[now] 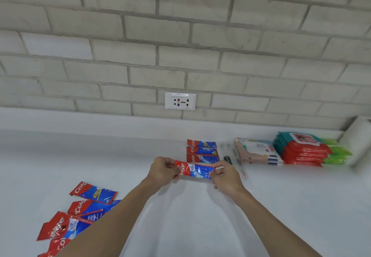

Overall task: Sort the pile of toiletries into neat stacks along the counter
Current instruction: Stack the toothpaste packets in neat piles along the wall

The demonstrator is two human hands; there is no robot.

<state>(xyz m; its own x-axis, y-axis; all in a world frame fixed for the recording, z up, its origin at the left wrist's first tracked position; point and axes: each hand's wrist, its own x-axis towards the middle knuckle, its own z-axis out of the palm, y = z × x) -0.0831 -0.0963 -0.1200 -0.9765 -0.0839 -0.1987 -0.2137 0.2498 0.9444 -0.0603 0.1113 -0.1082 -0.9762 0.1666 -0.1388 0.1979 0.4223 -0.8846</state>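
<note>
Now we hold a red-and-blue toothpaste box (195, 170) lengthwise above the counter (281, 206) — left hand (162, 173) and right hand (226, 176) each pinching an end — just before the sorted row (202, 150).

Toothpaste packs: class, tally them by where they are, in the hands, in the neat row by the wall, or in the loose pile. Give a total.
Held in both hands: 1
Neat row: 3
Loose pile: 5
Total: 9
</note>
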